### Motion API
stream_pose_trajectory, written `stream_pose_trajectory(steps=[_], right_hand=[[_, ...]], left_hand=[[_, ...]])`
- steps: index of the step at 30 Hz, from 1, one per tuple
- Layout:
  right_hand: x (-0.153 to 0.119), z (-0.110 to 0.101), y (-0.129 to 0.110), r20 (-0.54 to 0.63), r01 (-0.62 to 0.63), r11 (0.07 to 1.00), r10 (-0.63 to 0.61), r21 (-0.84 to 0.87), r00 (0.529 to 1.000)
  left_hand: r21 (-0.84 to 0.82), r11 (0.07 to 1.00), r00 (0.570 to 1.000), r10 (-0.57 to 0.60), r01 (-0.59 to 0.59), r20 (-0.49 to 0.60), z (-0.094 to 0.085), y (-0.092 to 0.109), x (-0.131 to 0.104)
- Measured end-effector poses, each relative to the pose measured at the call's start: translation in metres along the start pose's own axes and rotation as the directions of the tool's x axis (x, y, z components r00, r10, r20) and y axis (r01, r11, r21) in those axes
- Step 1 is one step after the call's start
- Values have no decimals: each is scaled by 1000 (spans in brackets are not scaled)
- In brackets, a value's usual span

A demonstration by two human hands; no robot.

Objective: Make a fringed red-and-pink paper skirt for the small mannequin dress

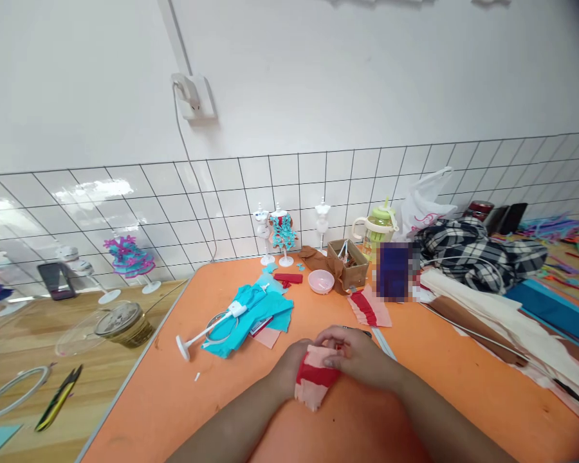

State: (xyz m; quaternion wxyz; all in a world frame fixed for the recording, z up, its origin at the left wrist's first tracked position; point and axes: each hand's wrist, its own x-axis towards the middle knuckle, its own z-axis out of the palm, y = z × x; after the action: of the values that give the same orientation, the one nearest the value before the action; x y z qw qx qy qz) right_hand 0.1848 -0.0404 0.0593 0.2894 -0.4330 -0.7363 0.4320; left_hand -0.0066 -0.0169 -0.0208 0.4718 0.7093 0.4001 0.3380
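- Striped cloth [313, 379] sits lower centre, over the orange bench [174, 411].
- Right hand [367, 361]: fingers pinching its upper edge. Left hand [287, 372] behind it; finger state cannot be told.
- Step, seemingly: adjusting the cloth by hand.
- Next move likely needs light, even tension.

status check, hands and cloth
both hands on pink-red cloth; small pink bowl beyond; teal fabric off to left

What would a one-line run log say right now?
left hand: behind pink-and-red cloth, partly hidden | right hand: fingers gripping cloth | nearby: teal fabric, white stand lying on it, pink bowl | surface: orange tabletop
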Motion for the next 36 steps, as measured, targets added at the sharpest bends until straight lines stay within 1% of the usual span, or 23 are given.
stream_pose_trajectory(steps=[2,4,5,7,9,10,12,13,14,16,17,18,19,21,23,25,27,29,31,32,33,34,36], right_hand=[[-1,-11,6,2,-37,993,37,113,999],[-2,-22,17,-4,-62,987,64,150,998],[-2,-26,23,-26,-81,990,85,115,996],[-2,-31,39,-108,-130,990,124,-47,986],[-2,-30,54,-212,-154,958,103,-240,972],[-2,-29,61,-260,-146,937,62,-318,964],[-1,-26,74,-338,-108,904,-42,-413,940],[0,-26,79,-375,-95,898,-82,-429,923],[2,-25,83,-413,-92,898,-106,-431,905],[6,-25,91,-472,-106,904,-114,-415,874],[8,-25,93,-485,-117,905,-107,-409,868],[10,-25,95,-486,-128,905,-95,-406,869],[11,-25,97,-475,-135,905,-81,-403,876],[12,-25,98,-447,-148,908,-48,-393,893],[12,-25,98,-431,-156,910,-28,-385,902],[11,-25,98,-433,-162,907,-25,-389,901],[11,-25,99,-455,-170,899,-35,-403,890],[10,-27,100,-490,-174,891,-61,-419,869],[10,-27,97,-531,-167,888,-98,-428,842],[9,-28,94,-550,-159,891,-115,-426,827],[8,-28,88,-565,-148,896,-129,-418,815],[7,-29,80,-574,-135,905,-135,-403,808],[6,-31,60,-560,-90,940,-118,-329,820]], left_hand=[[171,974,985,135,-151,103,-9,8,-1],[337,898,959,257,-281,116,-22,16,-1],[409,862,954,285,-300,98,-30,21,0],[546,799,957,289,-254,22,-50,30,2],[659,732,957,283,-174,-62,-75,38,4],[706,703,944,283,-86,-166,-89,41,3],[756,627,880,233,189,-413,-121,42,0],[763,563,855,177,317,-487,-137,40,-3],[762,497,847,96,415,-523,-152,37,-7],[723,364,800,-123,587,-587,-176,26,-17],[708,314,774,-225,633,-592,-185,21,-21],[705,281,758,-291,651,-583,-191,16,-25],[709,261,752,-320,655,-577,-194,12,-27],[718,258,757,-339,646,-559,-195,8,-29],[714,270,759,-331,645,-560,-192,8,-27],[675,321,747,-279,665,-603,-188,11,-24],[622,419,727,-150,661,-670,-185,14,-20],[623,519,710,42,585,-703,-181,18,-17],[674,569,707,214,471,-674,-175,24,-15],[691,592,712,262,414,-651,-169,29,-15],[693,625,729,277,359,-626,-160,34,-14],[675,674,755,265,299,-599,-149,39,-14],[581,794,849,177,176,-499,-120,49,-12]])
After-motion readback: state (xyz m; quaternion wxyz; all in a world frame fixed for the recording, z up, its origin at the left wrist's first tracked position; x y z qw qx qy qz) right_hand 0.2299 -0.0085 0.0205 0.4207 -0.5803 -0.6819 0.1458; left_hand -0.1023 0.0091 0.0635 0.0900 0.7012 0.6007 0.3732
